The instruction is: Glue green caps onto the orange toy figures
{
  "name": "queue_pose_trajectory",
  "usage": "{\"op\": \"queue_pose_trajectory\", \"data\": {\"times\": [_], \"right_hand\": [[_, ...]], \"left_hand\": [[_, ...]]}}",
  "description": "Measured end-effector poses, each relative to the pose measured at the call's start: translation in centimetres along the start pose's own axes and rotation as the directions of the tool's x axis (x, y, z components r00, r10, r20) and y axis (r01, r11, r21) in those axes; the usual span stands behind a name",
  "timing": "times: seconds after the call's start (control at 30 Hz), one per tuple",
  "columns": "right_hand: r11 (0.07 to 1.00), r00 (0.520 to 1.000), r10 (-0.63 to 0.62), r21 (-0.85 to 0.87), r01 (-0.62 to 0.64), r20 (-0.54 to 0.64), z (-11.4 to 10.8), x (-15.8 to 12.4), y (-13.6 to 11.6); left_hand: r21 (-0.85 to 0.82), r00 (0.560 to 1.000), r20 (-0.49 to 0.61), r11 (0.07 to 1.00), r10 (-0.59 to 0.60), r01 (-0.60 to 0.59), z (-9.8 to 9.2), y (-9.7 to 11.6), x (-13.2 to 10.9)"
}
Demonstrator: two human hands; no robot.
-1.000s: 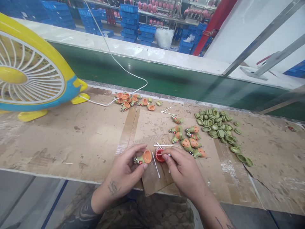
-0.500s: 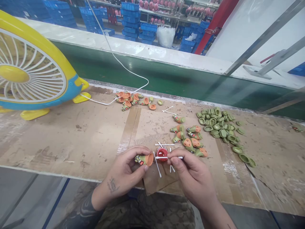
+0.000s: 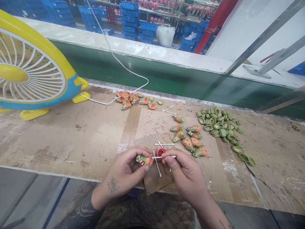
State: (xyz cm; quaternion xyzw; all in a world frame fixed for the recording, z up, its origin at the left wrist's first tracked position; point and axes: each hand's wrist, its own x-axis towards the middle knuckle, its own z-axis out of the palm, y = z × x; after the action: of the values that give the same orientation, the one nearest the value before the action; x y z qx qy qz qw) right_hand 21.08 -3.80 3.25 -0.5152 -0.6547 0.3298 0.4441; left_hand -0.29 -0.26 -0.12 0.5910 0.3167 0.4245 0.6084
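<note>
Between its thumb and fingers my left hand (image 3: 127,170) grips a small green and orange figurine piece (image 3: 144,160), its hollow orange end facing right. My right hand (image 3: 184,167) pinches a cotton swab (image 3: 170,156), whose left tip is at the rim of that hollow end. Just behind the swab stands a small red cup (image 3: 161,152), partly covered by my right fingers. Loose cotton swabs (image 3: 157,165) lie around the cup. Beyond my right hand are several similar figurine pieces (image 3: 188,143) with orange parts.
A pile of green oval caps (image 3: 220,124) lies to the right. More figurine pieces (image 3: 126,99) are heaped at the back beside a white cord (image 3: 111,102). The yellow and blue fan (image 3: 69,84) stands at the left. A green barrier (image 3: 166,70) borders the cardboard-covered table (image 3: 95,133).
My right hand has moved left with the cotton swab, from over the red cup to the figurine piece's open end. My left hand holds the piece in nearly the same place.
</note>
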Motion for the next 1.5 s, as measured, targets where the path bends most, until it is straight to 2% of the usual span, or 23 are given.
{"op": "queue_pose_trajectory", "data": {"times": [0.13,0.23,0.33,0.4,0.53,0.67,0.8,0.93,1.2,1.5], "right_hand": [[1.000,0.999,-0.015,0.021,0.016,-0.050,-0.6,-0.1,0.1],[0.993,0.994,-0.020,-0.120,0.007,-0.112,-1.3,0.2,0.4],[0.950,1.000,-0.019,-0.311,0.011,-0.022,-1.6,0.7,0.9],[0.934,0.998,-0.001,-0.356,0.022,0.060,-1.6,0.9,1.2],[0.941,0.988,0.028,-0.338,0.024,0.150,-1.6,1.1,1.3],[0.950,0.998,0.000,-0.311,0.018,0.055,-1.8,1.1,0.8],[0.997,0.996,0.004,-0.082,-0.011,-0.089,-1.6,0.2,-0.1],[0.993,0.997,0.032,0.111,-0.025,-0.066,-0.8,-0.7,-0.6],[0.997,0.999,0.038,0.064,-0.039,0.030,-0.1,-0.1,-0.7],[0.997,0.997,-0.071,-0.005,0.071,0.014,-0.3,0.4,-1.0]], "left_hand": [[-0.080,0.999,-0.022,0.996,-0.025,0.024,-0.3,0.3,0.3],[-0.129,0.997,-0.057,0.991,-0.043,0.035,-0.6,0.6,0.5],[-0.204,0.990,-0.078,0.974,-0.119,0.101,-0.7,0.7,0.7],[-0.256,0.981,-0.089,0.956,-0.172,0.144,-0.7,0.5,0.7],[-0.310,0.974,-0.108,0.938,-0.198,0.156,-0.7,0.4,0.8],[-0.306,0.971,-0.120,0.938,-0.209,0.164,-0.6,0.4,0.7],[-0.281,0.968,-0.113,0.941,-0.224,0.186,-0.6,0.3,0.6],[-0.276,0.970,-0.088,0.941,-0.227,0.195,-0.5,0.2,0.5],[-0.209,0.966,-0.092,0.953,-0.242,0.219,-0.7,0.3,0.4],[-0.215,0.961,-0.084,0.947,-0.262,0.239,-0.5,0.2,0.5]]}}
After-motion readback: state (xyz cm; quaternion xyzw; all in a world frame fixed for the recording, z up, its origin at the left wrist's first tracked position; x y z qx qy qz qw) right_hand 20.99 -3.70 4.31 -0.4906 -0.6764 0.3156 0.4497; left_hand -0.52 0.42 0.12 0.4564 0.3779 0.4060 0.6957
